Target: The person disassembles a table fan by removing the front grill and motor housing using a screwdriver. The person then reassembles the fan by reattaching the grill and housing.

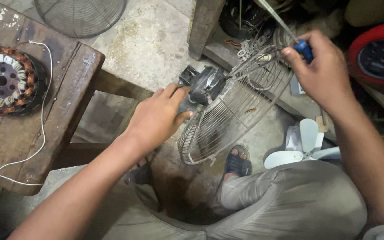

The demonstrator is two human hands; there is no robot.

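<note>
My left hand (158, 118) grips the dark motor housing (205, 84) at the back of a wire fan guard (234, 106), which is tilted on its edge above the floor. My right hand (321, 69) is closed around a blue-handled screwdriver (305, 48), its long metal shaft running up and to the left above the guard's upper rim. The screwdriver's tip is out of view.
A worn wooden bench (67, 89) at left carries a copper-wound motor stator (5, 80) and white wires (41, 133). Another wire guard (81, 15) lies on the concrete floor at top. White fan blades (303, 146) rest by my sandalled foot (236, 162). A red fan body (378, 51) sits at right.
</note>
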